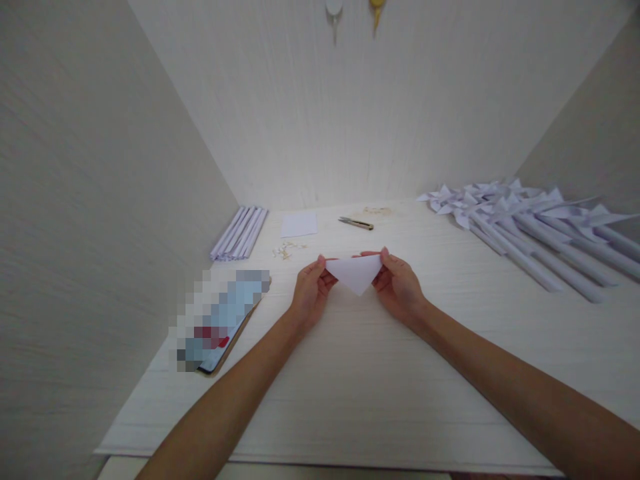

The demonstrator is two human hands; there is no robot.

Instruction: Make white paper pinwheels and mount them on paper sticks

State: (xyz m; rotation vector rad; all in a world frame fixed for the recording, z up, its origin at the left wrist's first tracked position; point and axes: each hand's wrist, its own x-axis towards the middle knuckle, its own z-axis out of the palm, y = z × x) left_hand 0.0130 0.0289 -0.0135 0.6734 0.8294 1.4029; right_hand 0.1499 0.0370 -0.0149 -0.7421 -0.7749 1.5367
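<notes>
Between my two hands is a white sheet of paper (pixel 356 273) folded into a triangle, its point toward me and its long edge away. My left hand (pixel 314 288) pinches the left corner between thumb and fingers. The right corner is gripped the same way by my right hand (pixel 397 283). Beyond them on the table lie small cotton-swab-like pieces (pixel 287 251), a flat white paper square (pixel 299 225) and a pair of thread snips (pixel 356 223).
Rolled white paper tubes (pixel 240 233) lie in a bundle at the back left. Many paper pinwheels on paper sticks (pixel 530 227) are piled at the right. A phone (pixel 233 333), partly pixelated, rests at the left. Walls (pixel 350 120) enclose the table (pixel 380 400) at the back and sides.
</notes>
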